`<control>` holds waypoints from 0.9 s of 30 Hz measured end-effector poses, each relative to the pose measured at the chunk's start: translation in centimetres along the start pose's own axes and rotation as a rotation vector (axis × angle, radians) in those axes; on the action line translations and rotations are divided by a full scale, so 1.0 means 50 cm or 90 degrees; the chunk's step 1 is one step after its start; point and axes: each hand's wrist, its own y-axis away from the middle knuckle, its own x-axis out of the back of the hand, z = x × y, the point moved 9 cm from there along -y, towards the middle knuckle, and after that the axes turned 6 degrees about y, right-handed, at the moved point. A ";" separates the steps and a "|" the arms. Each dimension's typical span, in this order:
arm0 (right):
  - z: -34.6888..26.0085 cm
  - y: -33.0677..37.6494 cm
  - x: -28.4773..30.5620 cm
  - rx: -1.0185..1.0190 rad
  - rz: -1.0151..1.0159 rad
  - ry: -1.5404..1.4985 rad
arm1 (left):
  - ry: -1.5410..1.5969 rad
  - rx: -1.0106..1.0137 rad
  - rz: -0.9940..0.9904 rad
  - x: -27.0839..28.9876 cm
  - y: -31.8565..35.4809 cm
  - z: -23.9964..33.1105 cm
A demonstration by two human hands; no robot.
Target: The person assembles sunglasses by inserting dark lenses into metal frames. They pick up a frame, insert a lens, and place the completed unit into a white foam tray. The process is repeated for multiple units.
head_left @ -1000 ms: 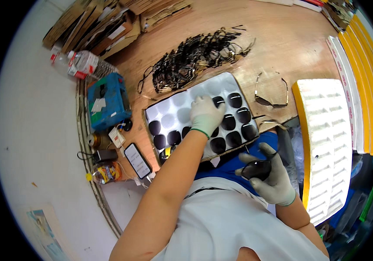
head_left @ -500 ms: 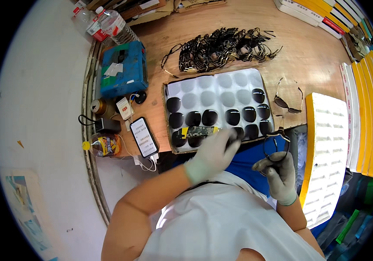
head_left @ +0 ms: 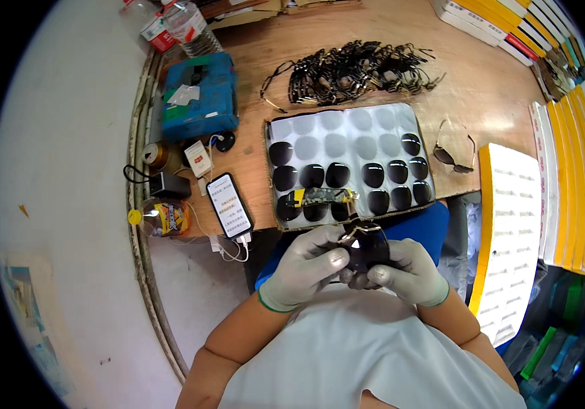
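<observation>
Both gloved hands meet in front of the lens tray, closed round one pair of glasses [head_left: 362, 234] with a dark lens [head_left: 369, 253] at it. My left hand [head_left: 306, 267] grips its left side, the thumb against the lens edge. My right hand [head_left: 412, 273] pinches the right side, thumb toward the lower edge. Whether the lens sits fully in the rim I cannot tell. The white tray [head_left: 333, 145] holds several loose dark lenses [head_left: 337, 175]. Across its near rows lies a yellow tool with a camouflage-patterned body [head_left: 323, 197].
Behind the tray sits a heap of dark glasses frames [head_left: 360, 73]. One pair of sunglasses [head_left: 454, 158] lies to the right, beside a white foam tray [head_left: 510, 242]. On the left are a phone [head_left: 229, 204], a blue case [head_left: 199, 95] and bottles [head_left: 166, 217]. Boxes [head_left: 579, 184] line the right.
My left hand has come from the tray's near edge to the glasses frame, where a dark lens now shows. My right hand has moved left with the frame, bringing both hands together.
</observation>
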 end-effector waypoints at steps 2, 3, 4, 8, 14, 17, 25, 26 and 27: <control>0.012 0.001 -0.017 -0.038 0.001 -0.111 | -0.053 -0.012 0.069 0.015 0.012 0.011; 0.017 0.003 -0.019 -0.055 0.004 -0.163 | -0.079 -0.019 0.099 0.019 0.016 0.017; 0.027 0.006 -0.018 -0.082 -0.021 -0.124 | -0.111 0.005 0.116 0.025 0.021 0.013; 0.027 0.003 -0.020 -0.092 0.022 -0.136 | -0.111 0.013 0.134 0.028 0.014 0.012; 0.036 0.010 -0.017 -0.104 0.068 -0.134 | -0.102 0.010 0.091 0.020 0.020 0.004; 0.045 0.016 -0.020 -0.092 0.038 -0.163 | -0.112 0.007 0.077 0.007 0.021 0.001; 0.036 0.014 -0.009 -0.047 0.060 -0.119 | -0.089 0.018 0.053 0.010 0.018 -0.007; 0.037 0.016 -0.007 -0.034 0.080 -0.106 | -0.091 0.011 0.043 0.006 0.016 -0.006; 0.039 0.017 -0.005 -0.022 0.097 -0.094 | -0.098 0.003 0.034 0.002 0.015 -0.003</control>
